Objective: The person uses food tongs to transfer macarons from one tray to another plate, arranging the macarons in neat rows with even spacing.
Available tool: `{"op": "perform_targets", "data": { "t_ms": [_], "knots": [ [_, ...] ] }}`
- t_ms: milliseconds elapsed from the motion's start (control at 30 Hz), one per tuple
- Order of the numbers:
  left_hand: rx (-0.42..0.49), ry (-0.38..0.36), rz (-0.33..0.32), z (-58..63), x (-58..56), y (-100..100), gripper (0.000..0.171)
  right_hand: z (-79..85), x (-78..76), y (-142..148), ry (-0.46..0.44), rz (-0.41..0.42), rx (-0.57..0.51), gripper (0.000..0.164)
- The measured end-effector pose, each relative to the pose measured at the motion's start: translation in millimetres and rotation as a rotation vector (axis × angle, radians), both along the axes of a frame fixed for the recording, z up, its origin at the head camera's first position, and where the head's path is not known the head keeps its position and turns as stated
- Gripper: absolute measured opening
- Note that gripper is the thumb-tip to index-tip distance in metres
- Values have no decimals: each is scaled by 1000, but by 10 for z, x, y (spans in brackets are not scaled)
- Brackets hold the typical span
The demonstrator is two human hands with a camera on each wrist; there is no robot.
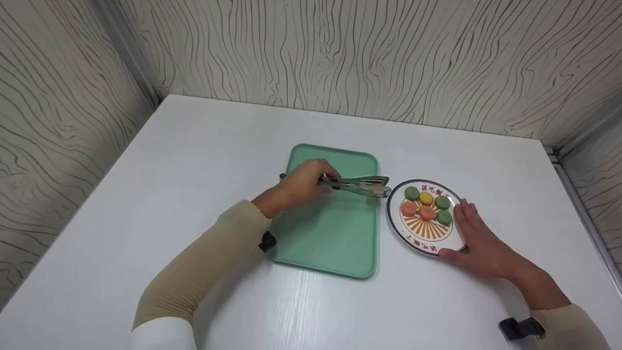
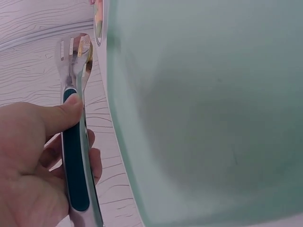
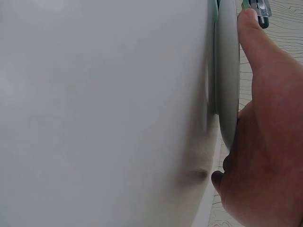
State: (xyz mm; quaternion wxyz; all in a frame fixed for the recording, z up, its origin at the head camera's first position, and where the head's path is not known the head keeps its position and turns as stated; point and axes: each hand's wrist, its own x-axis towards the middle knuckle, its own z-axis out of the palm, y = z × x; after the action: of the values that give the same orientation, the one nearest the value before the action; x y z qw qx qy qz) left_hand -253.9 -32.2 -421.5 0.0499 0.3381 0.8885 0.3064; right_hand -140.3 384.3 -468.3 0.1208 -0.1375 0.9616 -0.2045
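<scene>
My left hand [image 1: 306, 181] grips a pair of metal tongs [image 2: 75, 146] with dark teal handle panels, its thumb laid along the near arm. Held above the green tray [image 1: 330, 243], the tongs point right, their tips close to the plate's left rim in the head view. Several macarons [image 1: 427, 213], green, yellow and orange, sit in two rows on the round white plate [image 1: 413, 238] with a dark rim. At the plate's right side my right hand [image 1: 478, 243] touches the rim, fingers extended and thumb apart. The plate shows edge-on in the right wrist view, the thumb [image 3: 251, 33] at its rim.
The tray and plate stand side by side on a white table [image 1: 194, 146]. Wood-grain patterned panels [image 1: 320, 58] rise behind the table and at both sides. A dark wrist strap [image 1: 522, 328] shows on the right sleeve.
</scene>
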Motion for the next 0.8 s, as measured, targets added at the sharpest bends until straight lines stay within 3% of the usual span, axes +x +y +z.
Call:
{"op": "perform_targets", "data": {
  "t_ms": [367, 800],
  "knots": [
    [-33, -8, -26, 67, 83, 141, 25, -7, -12, 11, -1, 3, 3, 119],
    [-47, -23, -70, 60, 136, 343, 26, -8, -3, 16, -4, 2, -2, 118]
  ]
}}
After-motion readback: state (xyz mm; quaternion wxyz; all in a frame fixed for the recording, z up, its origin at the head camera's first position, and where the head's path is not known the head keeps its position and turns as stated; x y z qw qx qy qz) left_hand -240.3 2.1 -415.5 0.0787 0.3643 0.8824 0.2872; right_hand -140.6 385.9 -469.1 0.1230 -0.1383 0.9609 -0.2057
